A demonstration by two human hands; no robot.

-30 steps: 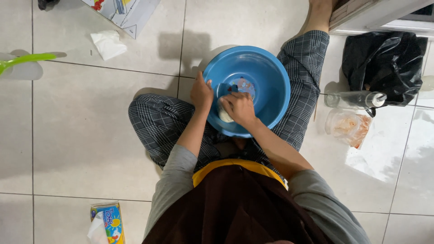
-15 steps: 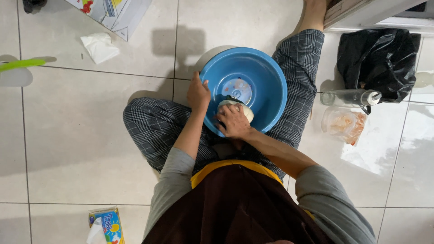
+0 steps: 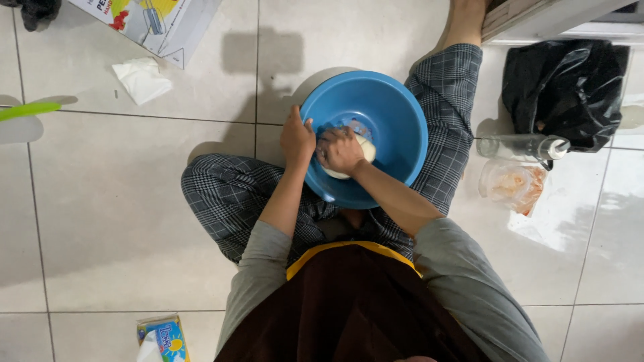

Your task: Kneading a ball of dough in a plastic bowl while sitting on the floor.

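Right now I'm sitting cross-legged on the pale tiled floor (image 3: 121,221) with the round blue plastic basin (image 3: 396,114) tilted in my lap, resting against my checked trouser legs; my left hand (image 3: 297,139) is curled over the basin's near-left rim, fingers closed on the edge, gripping it; my right hand (image 3: 339,150) is balled into a loose fist down inside the bowl, knuckles pressed onto the pale, smooth lump of dough (image 3: 355,161) that lies on the bowl's lower inner wall; the dough looks cream-white and soft, rounded at its visible edges; most of it is covered by my fist, so I can't tell its full shape, nor whether my fingers are dug into it or only pushing on it; a patch of something printed shows at the basin's bottom just above my knuckles, too small to make out.

Off to my right, a clear bottle (image 3: 520,146) lies on its side, just beside a crumpled black plastic bag (image 3: 570,87); below the bottle sits a clear plastic bag with orange-tinted contents (image 3: 513,184), contents unclear; to my left a crumpled white tissue (image 3: 141,80) lies on the tiles, near a printed cardboard box (image 3: 151,20) cut off by the top edge; a green handle (image 3: 27,110) pokes in from the left edge; a small colourful packet (image 3: 163,338) is cropped at the bottom.
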